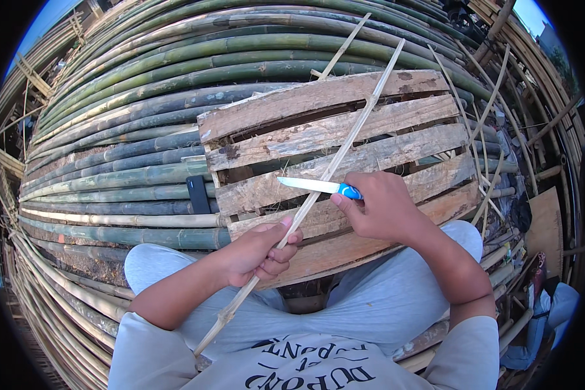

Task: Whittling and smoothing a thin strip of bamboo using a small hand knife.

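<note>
A long, pale split bamboo strip (349, 140) slants from my lap up across the slatted wooden pallet (292, 140). My left hand (261, 252) is wrapped around its lower part, with a knot in the strip showing below the grip. In my right hand (378, 207) is a knife (310, 185) with a blue handle. The blade points left and crosses the strip a short way above my left hand. Whether the edge bites into the bamboo cannot be seen. Curled fingers hide most of the knife handle.
Many green bamboo poles (240, 44) lie side by side behind and left of the pallet. A dark flat rectangular object (198, 194) rests on them. Another split strip (344, 45) sticks out beyond the pallet's far edge. Thin strips (494, 97) stand at the right, near a brown board (546, 227).
</note>
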`<state>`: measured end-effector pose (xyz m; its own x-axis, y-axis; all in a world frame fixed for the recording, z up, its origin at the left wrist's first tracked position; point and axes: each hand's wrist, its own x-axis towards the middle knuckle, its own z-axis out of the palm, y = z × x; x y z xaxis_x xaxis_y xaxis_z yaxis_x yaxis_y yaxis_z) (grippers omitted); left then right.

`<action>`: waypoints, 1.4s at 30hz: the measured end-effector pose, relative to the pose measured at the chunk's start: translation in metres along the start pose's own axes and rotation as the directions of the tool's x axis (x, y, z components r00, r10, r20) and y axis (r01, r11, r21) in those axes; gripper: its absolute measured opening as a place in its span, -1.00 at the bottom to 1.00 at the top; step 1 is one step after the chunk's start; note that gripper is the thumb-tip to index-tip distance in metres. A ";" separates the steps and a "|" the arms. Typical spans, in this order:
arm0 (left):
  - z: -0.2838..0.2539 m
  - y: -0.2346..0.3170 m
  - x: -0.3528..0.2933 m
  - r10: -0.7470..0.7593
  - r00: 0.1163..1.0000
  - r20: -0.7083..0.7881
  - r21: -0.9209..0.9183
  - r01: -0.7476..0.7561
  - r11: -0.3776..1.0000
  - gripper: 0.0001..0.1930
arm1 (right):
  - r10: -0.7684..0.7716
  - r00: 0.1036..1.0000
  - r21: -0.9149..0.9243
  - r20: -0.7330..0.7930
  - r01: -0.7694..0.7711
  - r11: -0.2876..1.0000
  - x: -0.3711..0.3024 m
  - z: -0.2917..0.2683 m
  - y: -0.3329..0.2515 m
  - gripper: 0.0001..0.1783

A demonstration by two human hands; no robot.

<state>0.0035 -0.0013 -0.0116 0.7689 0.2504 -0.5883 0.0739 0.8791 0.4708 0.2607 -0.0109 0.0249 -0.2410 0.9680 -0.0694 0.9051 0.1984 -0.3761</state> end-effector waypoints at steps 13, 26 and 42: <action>-0.001 0.001 0.001 0.056 0.997 -0.062 0.100 -0.049 0.994 -0.63 | -0.176 0.954 -0.253 -0.241 0.113 0.961 -0.014 0.019 -0.013 -0.71; 0.007 -0.001 -0.002 0.083 0.985 -0.150 0.204 -0.052 0.978 -0.59 | 0.188 0.932 0.419 -0.311 -0.043 0.907 0.022 0.001 0.030 -0.56; 0.010 -0.010 0.002 0.113 0.977 -0.182 0.278 -0.059 0.959 -0.61 | 0.207 0.958 0.604 -0.198 -0.048 0.795 0.023 0.026 0.011 -0.71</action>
<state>0.0110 -0.0138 -0.0111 0.6435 0.4180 -0.6412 0.2018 0.7154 0.6689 0.2560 0.0094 -0.0046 0.0261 0.9989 0.0381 0.5197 0.0190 -0.8541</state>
